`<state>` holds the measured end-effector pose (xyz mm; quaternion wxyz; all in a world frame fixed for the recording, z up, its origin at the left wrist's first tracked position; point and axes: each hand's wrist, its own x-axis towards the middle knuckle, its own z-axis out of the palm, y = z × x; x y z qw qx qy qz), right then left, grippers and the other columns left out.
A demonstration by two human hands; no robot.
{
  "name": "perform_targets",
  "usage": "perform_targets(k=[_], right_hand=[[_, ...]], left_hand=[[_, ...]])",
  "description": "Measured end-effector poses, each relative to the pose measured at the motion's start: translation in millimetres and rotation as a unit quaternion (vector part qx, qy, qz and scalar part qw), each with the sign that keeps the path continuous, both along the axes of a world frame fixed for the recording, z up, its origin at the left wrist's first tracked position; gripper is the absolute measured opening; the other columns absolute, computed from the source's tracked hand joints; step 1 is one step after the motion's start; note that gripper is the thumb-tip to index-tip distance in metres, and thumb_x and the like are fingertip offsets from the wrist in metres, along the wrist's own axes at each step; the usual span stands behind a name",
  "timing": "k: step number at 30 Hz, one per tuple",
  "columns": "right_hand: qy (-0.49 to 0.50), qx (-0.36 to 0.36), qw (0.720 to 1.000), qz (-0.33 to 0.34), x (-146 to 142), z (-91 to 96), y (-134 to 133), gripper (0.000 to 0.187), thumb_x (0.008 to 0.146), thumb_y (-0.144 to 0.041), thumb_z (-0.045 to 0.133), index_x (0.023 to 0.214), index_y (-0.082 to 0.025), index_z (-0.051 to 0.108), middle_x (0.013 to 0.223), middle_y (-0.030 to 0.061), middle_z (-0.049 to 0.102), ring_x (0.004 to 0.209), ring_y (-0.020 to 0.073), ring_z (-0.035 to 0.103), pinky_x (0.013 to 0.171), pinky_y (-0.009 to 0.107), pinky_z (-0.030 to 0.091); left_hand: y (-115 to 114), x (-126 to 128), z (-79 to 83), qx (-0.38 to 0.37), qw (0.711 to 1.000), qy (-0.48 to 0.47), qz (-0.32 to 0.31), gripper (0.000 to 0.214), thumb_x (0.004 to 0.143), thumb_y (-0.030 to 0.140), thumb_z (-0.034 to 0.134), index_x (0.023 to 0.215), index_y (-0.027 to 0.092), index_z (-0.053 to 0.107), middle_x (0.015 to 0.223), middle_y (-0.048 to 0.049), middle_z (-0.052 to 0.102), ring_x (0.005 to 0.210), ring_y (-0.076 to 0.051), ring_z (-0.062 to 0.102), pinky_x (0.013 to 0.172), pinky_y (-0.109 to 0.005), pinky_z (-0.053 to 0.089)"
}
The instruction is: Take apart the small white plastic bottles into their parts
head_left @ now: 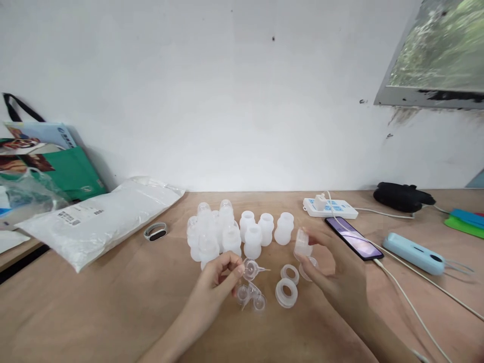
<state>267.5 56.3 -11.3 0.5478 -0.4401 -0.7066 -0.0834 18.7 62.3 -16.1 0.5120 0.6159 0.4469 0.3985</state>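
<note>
My left hand (218, 280) is pinched shut on a small clear teat (251, 269) just above the wooden table (113, 302). My right hand (333, 272) is closed on a small white plastic bottle (302, 243), held a little above the table, with a clear cap (308, 267) below it. Between the hands lie two white screw rings (286, 292) and several clear teats (251, 296). Behind them stands a cluster of small white bottles (234, 232), some capped with clear domes, some open.
A white bag of parts (102, 217) lies at the left, with a wristband (155, 231) beside it and a green bag (71, 171) behind. At the right lie a phone (353, 238) on a cable, a power strip (330, 207), a black pouch (401, 196) and a light-blue device (414, 253).
</note>
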Motion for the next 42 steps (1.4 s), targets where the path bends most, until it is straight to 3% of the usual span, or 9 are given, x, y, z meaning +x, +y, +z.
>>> perform_targets(k=[6,13,20,26,33,38,42], right_hand=[[-0.067,-0.078,0.994,0.035,1,-16.9,16,0.033,0.092,-0.019,0.052,0.124,-0.024,0.059,0.118,0.0103,0.065,0.107,0.0251,0.066,0.084,0.037,0.059],[-0.134,-0.131,0.982,0.027,6,-29.4,24,0.039,0.093,-0.016,0.046,0.129,-0.027,0.057,0.120,0.0085,0.064,0.098,0.0239,0.067,0.079,0.039,0.058],[-0.279,-0.160,0.946,0.048,7,-30.0,25,0.041,0.083,0.001,0.048,0.116,-0.021,0.060,0.117,0.0099,0.069,0.102,0.0259,0.065,0.098,0.050,0.041],[-0.323,-0.220,0.918,0.074,11,-23.8,19,0.037,0.085,-0.002,0.052,0.115,-0.021,0.061,0.114,0.0073,0.070,0.104,0.0253,0.065,0.109,0.057,0.027],[-0.339,-0.264,0.899,0.081,16,-13.7,16,0.047,0.073,0.002,0.055,0.113,-0.022,0.063,0.106,0.0063,0.072,0.105,0.0274,0.065,0.106,0.057,0.035],[-0.307,-0.267,0.909,0.094,13,-10.2,20,0.046,0.081,-0.003,0.056,0.122,-0.024,0.059,0.113,0.0059,0.071,0.110,0.0259,0.064,0.108,0.057,0.034],[-0.294,-0.242,0.919,0.107,0,-2.0,27,0.037,0.085,-0.006,0.057,0.118,-0.022,0.061,0.108,0.0058,0.072,0.104,0.0249,0.066,0.108,0.056,0.035]], left_hand=[[0,-8,6.7,0.021,0.988,0.140,-0.055,0.026,0.087,0.040,0.054,0.074,0.018,0.058,0.068,0.0029,0.050,0.065,-0.015,0.041,0.061,-0.025,0.031],[1,-14,5.0,0.041,0.951,0.281,-0.123,0.014,0.079,0.019,0.052,0.069,0.018,0.062,0.073,0.0013,0.058,0.067,-0.016,0.049,0.061,-0.025,0.033],[-5,-9,4.7,0.136,0.901,0.393,-0.120,0.016,0.072,0.010,0.051,0.061,0.019,0.057,0.068,0.0007,0.060,0.063,-0.016,0.052,0.059,-0.026,0.029],[-8,-10,4.6,0.147,0.890,0.407,-0.142,0.013,0.072,0.013,0.054,0.061,0.020,0.055,0.067,0.0013,0.061,0.063,-0.017,0.054,0.058,-0.026,0.028],[-9,-16,11.3,0.110,0.906,0.379,-0.152,0.011,0.075,0.023,0.065,0.065,0.021,0.059,0.065,0.0041,0.060,0.060,-0.015,0.052,0.055,-0.025,0.028],[-9,-14,12.9,0.097,0.911,0.376,-0.139,0.017,0.083,0.026,0.058,0.068,0.020,0.059,0.067,0.0033,0.060,0.061,-0.014,0.053,0.055,-0.024,0.030],[-8,-13,10.2,0.147,0.912,0.370,-0.100,0.019,0.090,0.025,0.052,0.073,0.020,0.056,0.067,0.0041,0.059,0.061,-0.014,0.052,0.056,-0.023,0.031]])
